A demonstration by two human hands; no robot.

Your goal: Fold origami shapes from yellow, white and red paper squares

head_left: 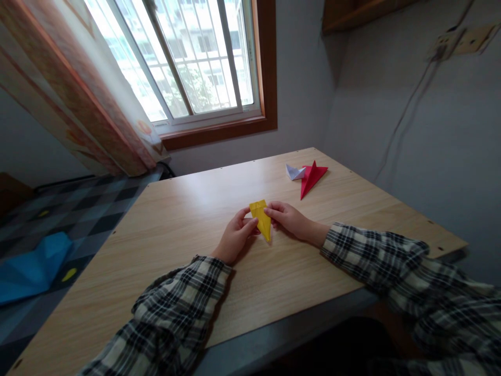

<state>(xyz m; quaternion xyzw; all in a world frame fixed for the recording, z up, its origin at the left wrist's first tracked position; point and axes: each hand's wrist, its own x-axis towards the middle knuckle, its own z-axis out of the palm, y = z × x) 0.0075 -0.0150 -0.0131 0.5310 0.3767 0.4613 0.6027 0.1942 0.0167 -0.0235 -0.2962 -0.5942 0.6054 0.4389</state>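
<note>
A small piece of yellow folded paper point(260, 213) is held between both hands, just above the middle of the table. Its broad edge is at the top and its narrow point aims down toward me. My left hand point(237, 232) pinches its left side, thumb in front and fingers behind. From the other side, my right hand point(287, 215) grips the right edge between thumb and fingers. Farther back lie a white paper boat point(295, 173) and a red folded paper plane point(312, 178), close against each other. The back of the yellow paper is hidden.
The light wooden tabletop point(188, 219) stretches under both arms. On the left, blue folded paper point(37, 263) lies on a dark checked cloth point(92, 209). Behind the table are a barred window point(195, 62) and a patterned curtain point(78, 83). A cord point(407, 112) hangs from the right wall's socket.
</note>
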